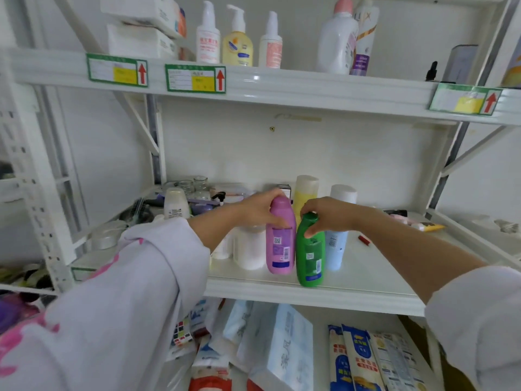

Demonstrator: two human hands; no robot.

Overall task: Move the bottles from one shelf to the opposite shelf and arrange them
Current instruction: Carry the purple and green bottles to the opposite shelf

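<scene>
A purple bottle (279, 246) stands upright near the front of the middle shelf (352, 292), and my left hand (260, 208) grips its top. Right beside it stands a green bottle (310, 258), with my right hand (328, 217) closed around its cap and neck. The two bottles touch or nearly touch. Behind them stand a yellow bottle (306, 193) and a pale blue bottle with a white cap (337, 244). A white bottle (249, 246) stands just left of the purple one.
The upper shelf (310, 88) holds several pump bottles (236, 40) and a big white bottle (337, 38). Small jars, a brush and tubes clutter the middle shelf's left and back. A red item (364, 239) lies at right. Packets fill the bottom shelf (358, 359).
</scene>
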